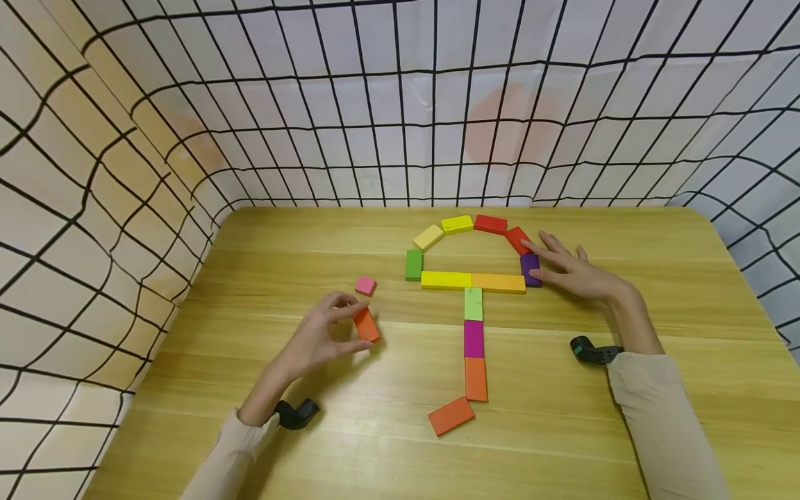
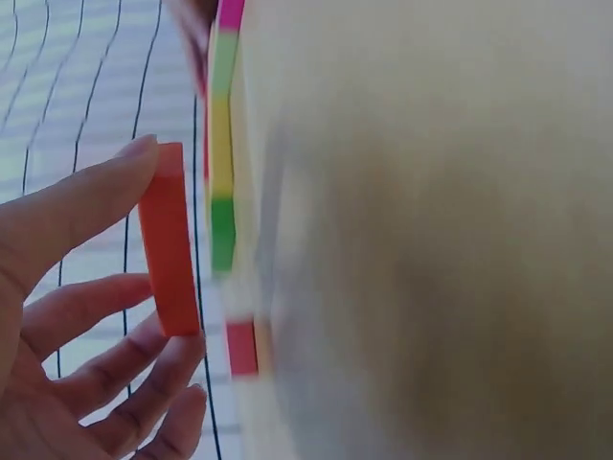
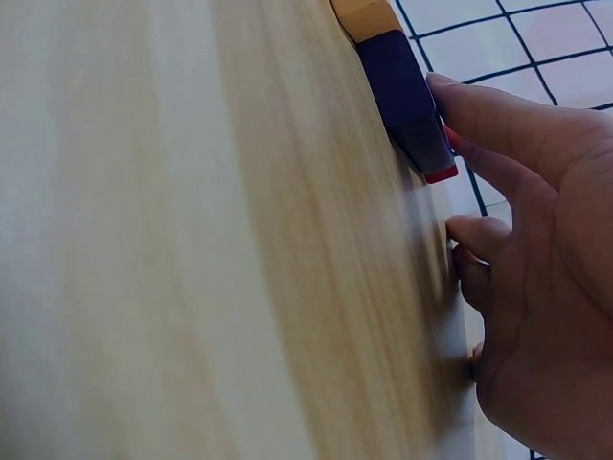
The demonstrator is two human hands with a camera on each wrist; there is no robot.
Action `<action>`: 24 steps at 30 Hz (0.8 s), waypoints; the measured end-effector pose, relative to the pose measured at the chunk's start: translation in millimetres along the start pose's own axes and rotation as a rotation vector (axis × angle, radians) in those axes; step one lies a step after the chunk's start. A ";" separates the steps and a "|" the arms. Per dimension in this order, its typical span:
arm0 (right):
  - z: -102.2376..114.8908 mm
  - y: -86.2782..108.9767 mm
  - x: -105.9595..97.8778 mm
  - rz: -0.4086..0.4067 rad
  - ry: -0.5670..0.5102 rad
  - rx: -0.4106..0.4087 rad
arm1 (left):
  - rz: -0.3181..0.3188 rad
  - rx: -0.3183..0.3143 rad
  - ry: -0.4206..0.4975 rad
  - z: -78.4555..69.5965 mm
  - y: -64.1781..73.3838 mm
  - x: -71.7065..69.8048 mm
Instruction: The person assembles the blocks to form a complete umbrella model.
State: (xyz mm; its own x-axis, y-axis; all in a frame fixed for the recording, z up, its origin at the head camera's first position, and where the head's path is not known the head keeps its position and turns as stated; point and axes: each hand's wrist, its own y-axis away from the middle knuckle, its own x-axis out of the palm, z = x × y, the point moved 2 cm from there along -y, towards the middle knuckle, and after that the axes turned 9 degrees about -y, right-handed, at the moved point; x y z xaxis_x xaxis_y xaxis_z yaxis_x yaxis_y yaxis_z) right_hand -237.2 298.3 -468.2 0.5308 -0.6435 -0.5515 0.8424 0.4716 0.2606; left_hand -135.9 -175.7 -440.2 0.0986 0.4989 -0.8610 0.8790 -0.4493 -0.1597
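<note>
My left hand [image 1: 321, 338] pinches an orange block [image 1: 367, 325] between thumb and fingers, left of the block figure; the left wrist view shows this orange block [image 2: 170, 244] held by its ends above the wood. A small pink block [image 1: 365, 285] lies just beyond that hand. At the figure's right side, my right hand [image 1: 578, 272] has its fingers spread, the thumb at the purple block [image 1: 530, 269] and a fingertip near the red block [image 1: 518, 240]. In the right wrist view the thumb meets the top of the purple block [image 3: 397, 86].
Flat blocks form an umbrella-like outline: an arch with a green block [image 1: 414, 265], a bar with a yellow block [image 1: 446, 280], and a stem with a magenta block [image 1: 473, 339]. A tilted orange-red block [image 1: 451, 416] ends it. Black netting [image 1: 400, 125] surrounds the wooden table [image 1: 562, 430].
</note>
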 end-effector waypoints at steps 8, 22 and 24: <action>0.4 -0.4 0.4 0.003 -0.007 0.004 | 0.030 0.080 0.000 -30.8 18.3 24.9; -0.1 -1.1 -0.2 -0.001 -0.030 -0.003 | 0.075 0.118 -0.075 -40.8 23.9 34.7; 0.2 -1.3 0.0 -0.001 -0.028 -0.002 | 0.074 0.148 -0.107 -47.9 25.7 35.0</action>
State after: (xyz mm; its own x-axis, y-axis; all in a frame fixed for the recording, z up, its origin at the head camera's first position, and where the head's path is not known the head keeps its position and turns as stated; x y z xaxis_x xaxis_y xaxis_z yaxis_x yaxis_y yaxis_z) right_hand -238.3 297.6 -468.4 0.5324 -0.6608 -0.5291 0.8429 0.4719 0.2587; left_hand -87.5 -134.3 -451.4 0.1035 0.3819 -0.9184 0.7920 -0.5902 -0.1562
